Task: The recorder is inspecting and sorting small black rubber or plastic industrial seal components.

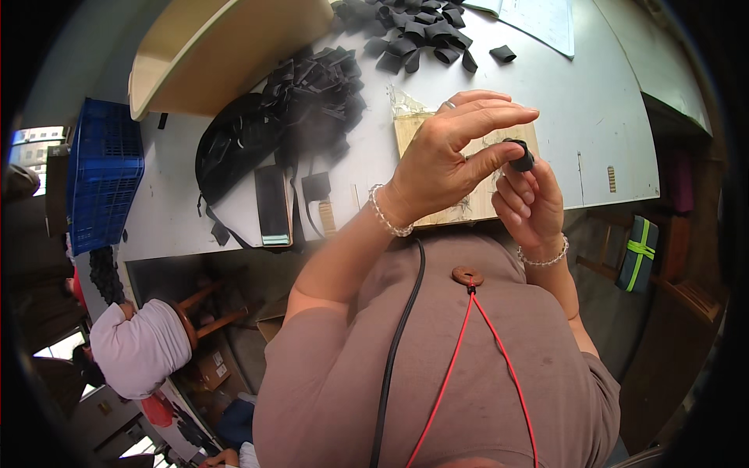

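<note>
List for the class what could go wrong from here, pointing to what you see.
1. The small black piece sits at the fingertips of the right hand, with the left hand mostly open, so it might slip.
2. The dark rectangular case lies at the table edge; a bump could knock it off.
3. The black cable along the shirt could snag.

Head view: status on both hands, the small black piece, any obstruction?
Left hand open, thumb at small black piece. Right hand holding piece in its fingers. Wooden board below; nothing seen blocking the hands.
</note>
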{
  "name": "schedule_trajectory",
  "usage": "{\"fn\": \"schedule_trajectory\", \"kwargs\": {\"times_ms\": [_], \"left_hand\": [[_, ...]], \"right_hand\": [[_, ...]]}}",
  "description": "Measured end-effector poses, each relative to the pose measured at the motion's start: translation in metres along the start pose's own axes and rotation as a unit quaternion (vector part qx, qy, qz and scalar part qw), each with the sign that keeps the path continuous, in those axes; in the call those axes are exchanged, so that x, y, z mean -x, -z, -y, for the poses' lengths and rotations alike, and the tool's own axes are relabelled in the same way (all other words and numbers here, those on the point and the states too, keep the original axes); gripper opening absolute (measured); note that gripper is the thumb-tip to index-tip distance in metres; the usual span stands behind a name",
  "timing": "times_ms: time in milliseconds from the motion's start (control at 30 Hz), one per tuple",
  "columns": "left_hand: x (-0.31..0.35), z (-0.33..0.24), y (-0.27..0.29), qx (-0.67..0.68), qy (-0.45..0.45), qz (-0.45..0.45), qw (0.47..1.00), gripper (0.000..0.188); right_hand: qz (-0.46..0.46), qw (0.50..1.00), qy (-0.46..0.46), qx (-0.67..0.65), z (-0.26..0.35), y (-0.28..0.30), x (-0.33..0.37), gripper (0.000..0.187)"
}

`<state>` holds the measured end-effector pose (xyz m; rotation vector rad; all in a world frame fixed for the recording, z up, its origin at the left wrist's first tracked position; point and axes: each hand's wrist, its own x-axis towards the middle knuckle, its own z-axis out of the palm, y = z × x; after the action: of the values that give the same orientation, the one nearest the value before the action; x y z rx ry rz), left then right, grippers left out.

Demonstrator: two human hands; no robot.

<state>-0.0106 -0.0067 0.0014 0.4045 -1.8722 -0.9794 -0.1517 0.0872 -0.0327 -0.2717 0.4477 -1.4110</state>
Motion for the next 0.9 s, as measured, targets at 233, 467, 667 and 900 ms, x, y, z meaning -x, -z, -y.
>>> {"fn": "schedule_trajectory", "kwargs": {"times_ms": [233,467,667,900], "left_hand": [[-0.008,0.011,-0.001,0.051,-0.036,0.054,0.997,0.019],[0.002,0.015,-0.003,0.122,0.026,0.019,0.992,0.016],[0.013,0.026,-0.008,0.271,0.083,-0.021,0.959,0.015],[0.024,0.034,-0.016,0.332,0.13,-0.049,0.933,0.019]], "right_hand": [[0.019,1.0,0.003,0.004,0.004,0.004,0.0,0.026],[0.034,0.999,-0.022,-0.029,0.003,0.003,0.0,0.027],[0.032,0.997,-0.034,-0.055,0.001,-0.006,0.001,0.024],[-0.013,0.999,-0.028,-0.019,-0.001,-0.021,0.0,0.019]]}}
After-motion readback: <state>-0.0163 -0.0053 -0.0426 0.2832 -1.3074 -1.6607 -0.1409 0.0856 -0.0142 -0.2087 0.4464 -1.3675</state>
